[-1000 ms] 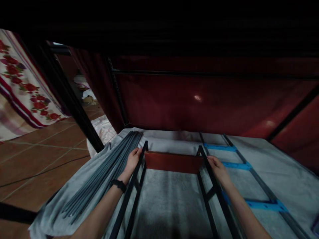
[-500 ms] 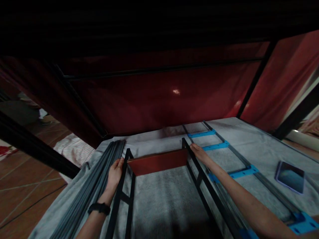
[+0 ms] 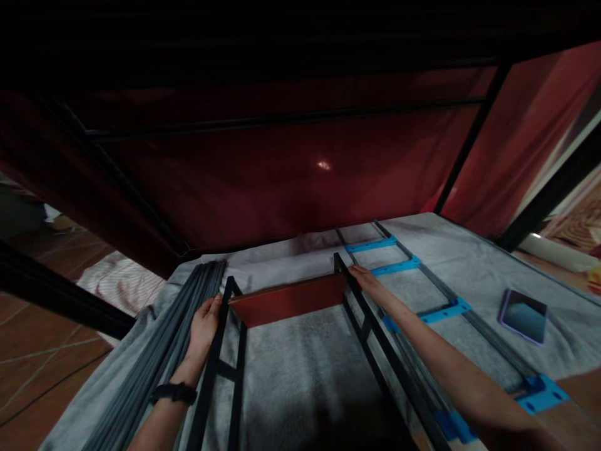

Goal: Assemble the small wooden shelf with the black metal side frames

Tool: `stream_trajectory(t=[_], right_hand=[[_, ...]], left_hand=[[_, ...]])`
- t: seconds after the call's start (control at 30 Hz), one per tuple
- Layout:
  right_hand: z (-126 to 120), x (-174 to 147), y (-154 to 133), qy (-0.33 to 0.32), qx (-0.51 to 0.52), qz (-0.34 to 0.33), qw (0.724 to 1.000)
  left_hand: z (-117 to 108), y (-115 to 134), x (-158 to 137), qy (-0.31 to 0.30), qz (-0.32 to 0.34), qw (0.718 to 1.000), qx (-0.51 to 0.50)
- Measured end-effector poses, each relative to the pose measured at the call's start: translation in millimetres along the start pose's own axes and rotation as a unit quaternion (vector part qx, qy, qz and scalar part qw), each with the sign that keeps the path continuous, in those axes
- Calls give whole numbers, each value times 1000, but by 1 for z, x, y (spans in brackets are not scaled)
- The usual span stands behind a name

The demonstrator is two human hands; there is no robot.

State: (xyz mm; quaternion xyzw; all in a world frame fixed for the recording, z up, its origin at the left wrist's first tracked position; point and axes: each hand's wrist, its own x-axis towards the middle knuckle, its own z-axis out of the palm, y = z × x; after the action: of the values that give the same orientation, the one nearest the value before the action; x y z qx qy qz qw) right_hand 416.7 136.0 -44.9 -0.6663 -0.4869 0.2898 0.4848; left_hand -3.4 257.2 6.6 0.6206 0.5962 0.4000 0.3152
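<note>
A black metal frame [image 3: 226,369] stands in front of me on grey cloth [image 3: 300,363], a reddish-brown board [image 3: 291,303] spanning its far end. My left hand [image 3: 205,322], with a dark band on the wrist, is closed on the upper left rail near the far corner. On the opposite side, my right hand [image 3: 367,282] grips the upper right rail at about the same distance. Fingertips of both hands are partly hidden by the rails.
Left of the frame lies a bundle of grey tubes [image 3: 173,332]. Along the right, grey rods joined by blue plastic connectors [image 3: 397,266] form a ladder shape, with a phone [image 3: 523,316] beyond. Dark posts and a bar surround the space before a red curtain [image 3: 282,181].
The view has shifted slightly, so most things appear a little further left and higher. Both hands keep their hold on the frame.
</note>
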Motion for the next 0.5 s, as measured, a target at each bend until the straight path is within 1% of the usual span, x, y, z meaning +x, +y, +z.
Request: stream_trajectory(t=[0.1,0.17,0.3,0.5], right_hand=[[1,-3,2,5,6,8,1000],[2,-4,4,2,10,8,1000],[0,0,5,-10,10,-7,1000],[-4,4,0,-7,-7,-18,1000]], left_hand=[[1,-3,3,32,-20,999,-14],[2,-7,5,41,-25,999,-25],[3,-13,9,30,-26,998,-51],[3,-9,6,19,-48,996,-69]])
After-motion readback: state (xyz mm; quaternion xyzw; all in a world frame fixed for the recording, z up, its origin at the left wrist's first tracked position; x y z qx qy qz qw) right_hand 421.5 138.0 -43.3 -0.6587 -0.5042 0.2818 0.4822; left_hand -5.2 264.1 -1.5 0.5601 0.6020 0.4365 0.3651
